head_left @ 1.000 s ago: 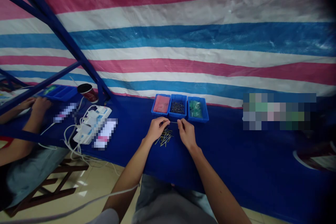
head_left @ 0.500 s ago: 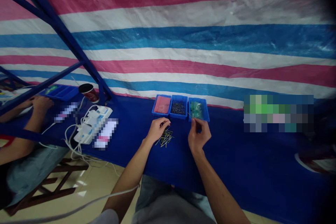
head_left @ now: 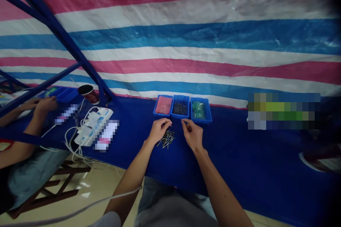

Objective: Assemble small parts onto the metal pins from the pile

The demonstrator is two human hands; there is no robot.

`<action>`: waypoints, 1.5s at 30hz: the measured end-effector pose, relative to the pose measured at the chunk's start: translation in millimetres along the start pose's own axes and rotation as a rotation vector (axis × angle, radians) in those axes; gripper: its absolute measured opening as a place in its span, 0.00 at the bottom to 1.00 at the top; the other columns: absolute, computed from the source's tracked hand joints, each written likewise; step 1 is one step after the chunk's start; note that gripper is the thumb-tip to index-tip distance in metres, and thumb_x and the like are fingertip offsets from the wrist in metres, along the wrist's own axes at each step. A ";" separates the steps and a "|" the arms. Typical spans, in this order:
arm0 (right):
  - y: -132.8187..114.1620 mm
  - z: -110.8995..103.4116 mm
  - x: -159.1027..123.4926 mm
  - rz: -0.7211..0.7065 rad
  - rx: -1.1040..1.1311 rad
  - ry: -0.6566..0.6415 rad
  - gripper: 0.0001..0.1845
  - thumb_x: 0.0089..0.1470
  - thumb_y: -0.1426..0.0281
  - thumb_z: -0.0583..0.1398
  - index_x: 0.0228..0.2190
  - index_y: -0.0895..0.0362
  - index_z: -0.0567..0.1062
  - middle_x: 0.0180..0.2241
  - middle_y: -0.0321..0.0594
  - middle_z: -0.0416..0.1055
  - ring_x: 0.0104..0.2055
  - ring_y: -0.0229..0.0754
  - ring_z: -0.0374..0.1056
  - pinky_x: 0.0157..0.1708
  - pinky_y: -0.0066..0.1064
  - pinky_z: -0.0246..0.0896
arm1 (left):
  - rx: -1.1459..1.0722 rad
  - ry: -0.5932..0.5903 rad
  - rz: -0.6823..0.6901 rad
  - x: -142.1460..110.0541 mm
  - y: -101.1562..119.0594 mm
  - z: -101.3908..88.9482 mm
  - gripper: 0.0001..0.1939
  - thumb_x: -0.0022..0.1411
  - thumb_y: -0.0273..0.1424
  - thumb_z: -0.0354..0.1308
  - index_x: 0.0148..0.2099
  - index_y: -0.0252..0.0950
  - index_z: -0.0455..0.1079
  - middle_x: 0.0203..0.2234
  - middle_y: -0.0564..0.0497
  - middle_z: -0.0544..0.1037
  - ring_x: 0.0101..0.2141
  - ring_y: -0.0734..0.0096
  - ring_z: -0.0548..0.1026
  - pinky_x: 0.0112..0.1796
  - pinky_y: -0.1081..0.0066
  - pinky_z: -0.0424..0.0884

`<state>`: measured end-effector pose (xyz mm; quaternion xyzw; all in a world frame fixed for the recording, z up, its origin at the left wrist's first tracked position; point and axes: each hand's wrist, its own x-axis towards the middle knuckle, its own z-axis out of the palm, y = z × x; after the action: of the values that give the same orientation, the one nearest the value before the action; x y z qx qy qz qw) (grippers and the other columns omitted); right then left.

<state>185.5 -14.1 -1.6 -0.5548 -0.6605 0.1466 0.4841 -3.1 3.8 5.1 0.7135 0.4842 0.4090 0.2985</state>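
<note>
My left hand (head_left: 159,130) is closed in a pinch at the upper left of a loose pile of thin screw-like metal pieces (head_left: 166,139) on the blue table. What its fingertips hold, if anything, is too small to make out. To the right of the pile, my right hand (head_left: 193,134) is also closed, thumb and forefinger pointing toward the left hand; its contents cannot be made out. Just beyond the hands stand three small blue bins in a row: one with pink sheets (head_left: 163,105), one with dark screw-like pieces (head_left: 180,108) and one with green pieces (head_left: 198,110).
On the left are a white power strip (head_left: 94,127) with cables, a blurred-out phone-like item (head_left: 107,135) and a dark red cup (head_left: 90,95). Another person's hands (head_left: 44,108) work farther left behind a blue metal frame (head_left: 57,25). A striped sheet (head_left: 186,49) hangs behind the table.
My right hand has moved left, away from the front of the green-piece bin and toward my left hand. The left hand stays beside the pile with little change.
</note>
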 end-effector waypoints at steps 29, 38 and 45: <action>-0.3 10.5 -3.2 -0.153 -0.299 -0.431 0.07 0.65 0.72 0.53 0.37 0.52 0.71 0.38 0.37 0.70 0.33 0.39 0.69 0.28 0.29 0.50 | 0.057 0.073 0.036 0.5 -4.1 0.9 0.12 0.66 0.38 0.57 0.37 0.35 0.77 0.29 0.50 0.79 0.29 0.72 0.73 0.31 0.74 0.65; 1.9 10.3 -2.5 -0.147 -0.106 -0.306 0.09 0.65 0.72 0.51 0.38 0.53 0.71 0.39 0.40 0.70 0.36 0.41 0.70 0.35 0.30 0.60 | 0.050 -0.029 0.120 -0.3 -0.1 -1.0 0.10 0.63 0.37 0.61 0.37 0.36 0.79 0.29 0.49 0.80 0.31 0.70 0.74 0.37 0.70 0.69; 3.2 10.3 -2.7 -0.120 0.121 -0.180 0.11 0.64 0.72 0.53 0.36 0.54 0.75 0.38 0.41 0.73 0.40 0.42 0.71 0.44 0.32 0.63 | 0.048 -0.080 0.132 -1.0 1.6 -0.6 0.08 0.62 0.36 0.63 0.36 0.37 0.79 0.28 0.50 0.80 0.31 0.70 0.74 0.37 0.71 0.69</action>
<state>178.9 -11.8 -10.2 -0.4686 -0.7233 0.2061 0.4634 -3.1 2.3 6.4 0.7666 0.4335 0.3872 0.2728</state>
